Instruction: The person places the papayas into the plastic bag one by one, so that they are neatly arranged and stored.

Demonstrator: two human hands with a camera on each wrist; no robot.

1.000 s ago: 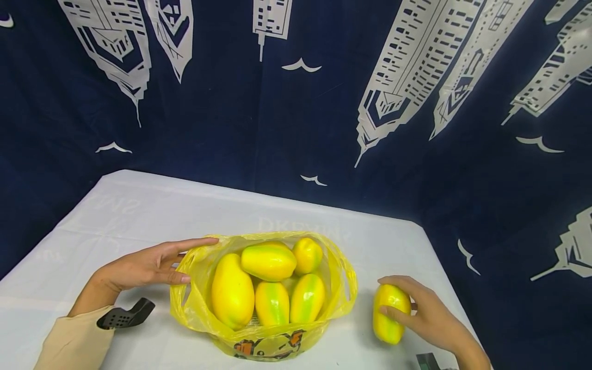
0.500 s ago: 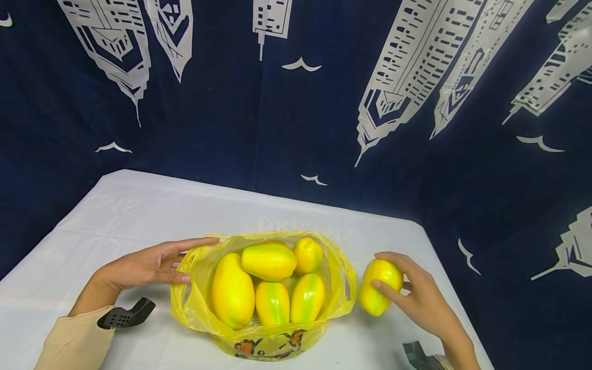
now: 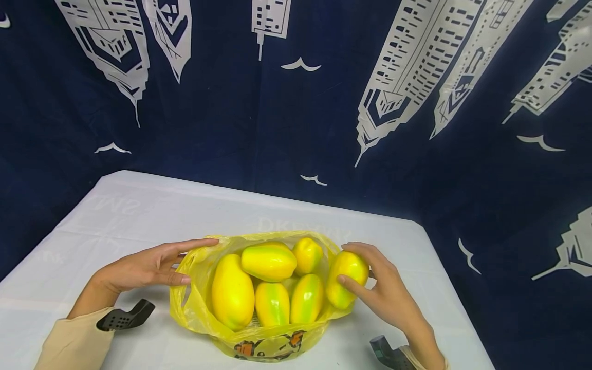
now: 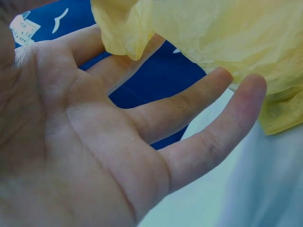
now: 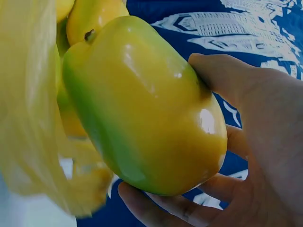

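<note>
In the head view my right hand (image 3: 390, 288) grips a yellow-green mango (image 3: 346, 275) at the right rim of a yellow plastic bag (image 3: 319, 335). The right wrist view shows this mango (image 5: 142, 113) between thumb and fingers, its stem end towards the bag. Several other mangoes (image 3: 233, 293) lie inside the bag, whose mouth is spread wide. My left hand (image 3: 143, 264) touches the bag's left side with fingers extended. Its thumb lies by the left handle loop. In the left wrist view the fingers (image 4: 208, 142) are nearly straight against the thin plastic (image 4: 227, 38).
The bag stands on a table with a white cloth (image 3: 152, 205). Behind hangs a dark blue curtain (image 3: 222, 128) printed with white buildings and birds. A dark wrist mount (image 3: 127, 314) is on the left sleeve, another (image 3: 390, 353) by the right wrist.
My right hand has carried the mango leftward and up from the table on the right to the bag's right rim. The left hand and bag have hardly moved.
</note>
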